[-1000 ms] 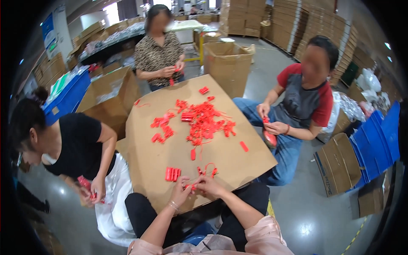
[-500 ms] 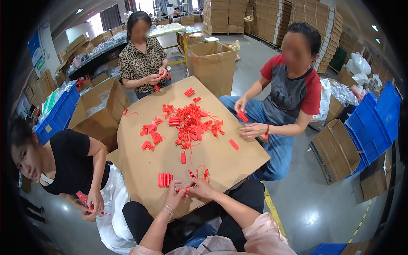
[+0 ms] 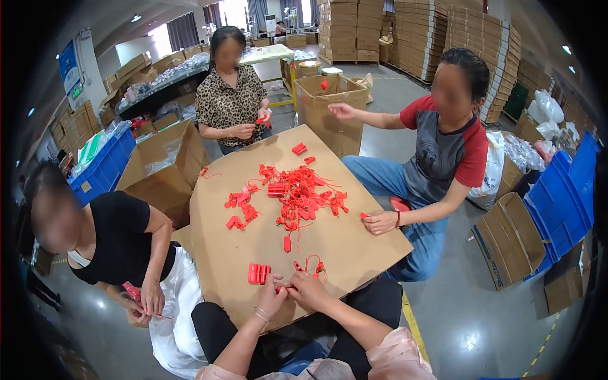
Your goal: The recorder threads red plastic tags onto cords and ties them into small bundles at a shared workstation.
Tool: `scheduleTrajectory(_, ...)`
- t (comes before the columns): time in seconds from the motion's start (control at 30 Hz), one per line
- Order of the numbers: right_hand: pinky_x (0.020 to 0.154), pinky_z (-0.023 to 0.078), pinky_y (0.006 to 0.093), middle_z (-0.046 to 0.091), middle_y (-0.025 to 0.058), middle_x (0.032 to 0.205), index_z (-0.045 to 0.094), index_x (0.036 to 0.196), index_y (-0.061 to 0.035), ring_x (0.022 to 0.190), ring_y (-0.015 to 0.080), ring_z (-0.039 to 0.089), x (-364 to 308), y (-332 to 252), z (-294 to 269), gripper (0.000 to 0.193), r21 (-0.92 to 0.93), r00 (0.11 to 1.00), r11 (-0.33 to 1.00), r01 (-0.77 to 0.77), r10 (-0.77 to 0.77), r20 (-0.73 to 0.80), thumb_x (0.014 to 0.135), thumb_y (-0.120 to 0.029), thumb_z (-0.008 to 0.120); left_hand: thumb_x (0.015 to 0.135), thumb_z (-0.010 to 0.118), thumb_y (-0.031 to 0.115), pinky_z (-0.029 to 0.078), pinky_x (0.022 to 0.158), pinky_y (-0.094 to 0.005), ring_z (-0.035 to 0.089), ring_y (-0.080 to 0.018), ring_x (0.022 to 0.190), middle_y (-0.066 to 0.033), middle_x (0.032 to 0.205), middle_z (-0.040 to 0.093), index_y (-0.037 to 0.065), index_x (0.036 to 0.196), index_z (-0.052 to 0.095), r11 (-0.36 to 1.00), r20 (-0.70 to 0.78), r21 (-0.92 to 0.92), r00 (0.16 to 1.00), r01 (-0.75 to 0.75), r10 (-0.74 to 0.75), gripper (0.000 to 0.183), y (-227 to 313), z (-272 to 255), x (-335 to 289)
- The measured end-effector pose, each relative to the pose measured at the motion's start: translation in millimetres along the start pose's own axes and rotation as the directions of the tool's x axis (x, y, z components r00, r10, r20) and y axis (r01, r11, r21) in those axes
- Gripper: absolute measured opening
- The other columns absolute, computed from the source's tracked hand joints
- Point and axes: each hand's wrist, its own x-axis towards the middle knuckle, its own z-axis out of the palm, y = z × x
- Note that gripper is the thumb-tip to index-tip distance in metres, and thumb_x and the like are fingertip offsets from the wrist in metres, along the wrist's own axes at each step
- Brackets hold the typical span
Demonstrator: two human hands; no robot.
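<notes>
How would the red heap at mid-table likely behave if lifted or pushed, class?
Lifted, the red heap would probably sag and tangle, since thin cords run through it. Pushed, it might spread rather than roll, as many pieces look flattish.

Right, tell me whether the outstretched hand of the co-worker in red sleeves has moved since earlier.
Yes: the outstretched hand has moved leftward, closer to the open cardboard carton.

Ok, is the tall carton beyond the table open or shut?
Open: no flaps cover the top of the tall carton, and its inner wall shows.
</notes>
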Motion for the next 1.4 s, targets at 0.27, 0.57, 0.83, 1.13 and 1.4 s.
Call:
scheduleTrajectory(0.27, 0.062, 0.044, 0.0369, 0.049, 0.0114, 0.077, 0.053, 0.075, -0.0021, 0.073, 0.0278, 0.053, 1, -3, 4, 0.013, -0.212, 0.995, 0.972, 0.101, -0.097, 0.03, 0.074, -0.015, 0.055, 0.077, 0.049, 0.002, 0.046, 0.052, -0.0306, 0.059, -0.0199, 0.057, -0.0121, 0.065, 0.059, 0.001, 0.102, 0.038, 0.998, -0.017, 0.05, 0.999, 0.047, -0.046, 0.028, -12, 7, 4)
scheduleTrajectory(0.57, 0.06, 0.043, 0.0371, 0.048, 0.0124, 0.075, 0.05, 0.079, -0.0004, 0.07, 0.0282, 0.052, 10, -4, 12, 0.015, -0.28, 0.975, 0.937, 0.209, -0.223, -0.016, 0.075, -0.014, 0.053, 0.078, 0.049, 0.005, 0.047, 0.058, -0.0329, 0.06, -0.0239, 0.063, -0.0144, 0.071, 0.059, 0.0, 0.095, 0.048, 0.989, -0.02, 0.146, 1.0, -0.011, 0.014, 0.018, -20, -4, 9)
scheduleTrajectory(0.83, 0.062, 0.044, 0.0283, 0.054, 0.0079, 0.079, 0.046, 0.085, -0.0012, 0.071, 0.0157, 0.055, 9, -13, -11, 0.008, 0.456, 0.995, 0.888, -0.061, 0.089, -0.04, 0.085, -0.009, 0.048, 0.078, 0.052, 0.006, 0.048, 0.062, -0.0316, 0.061, -0.0235, 0.067, -0.0138, 0.074, 0.06, 0.0, 0.094, 0.054, 0.946, 0.062, 0.322, 0.998, -0.05, 0.031, 0.017, 26, -13, 9)
scheduleTrajectory(1.13, 0.062, 0.039, 0.018, 0.057, -0.0003, 0.082, 0.059, 0.091, -0.0022, 0.072, 0.0032, 0.05, 6, -33, -42, 0.011, 0.694, 0.994, 0.712, -0.104, 0.054, 0.094, 0.082, -0.008, 0.058, 0.083, 0.054, 0.006, 0.048, 0.066, -0.0231, 0.057, -0.0096, 0.075, -0.0052, 0.083, 0.06, -0.002, 0.1, 0.054, 0.997, 0.099, -0.08, 0.995, -0.023, 0.031, 0.019, 32, -17, 19)
scheduleTrajectory(1.4, 0.063, 0.048, 0.0216, 0.063, 0.0082, 0.083, 0.059, 0.099, 0.0008, 0.071, 0.0106, 0.06, 12, -42, -57, 0.018, 0.859, 0.994, 0.503, -0.099, 0.019, 0.104, 0.081, -0.002, 0.057, 0.082, 0.055, 0.008, 0.047, 0.062, -0.0213, 0.057, -0.01, 0.07, -0.0046, 0.079, 0.059, 0.0, 0.094, 0.057, 0.783, 0.247, -0.508, 0.932, 0.359, -0.266, 0.014, 36, -22, 23)
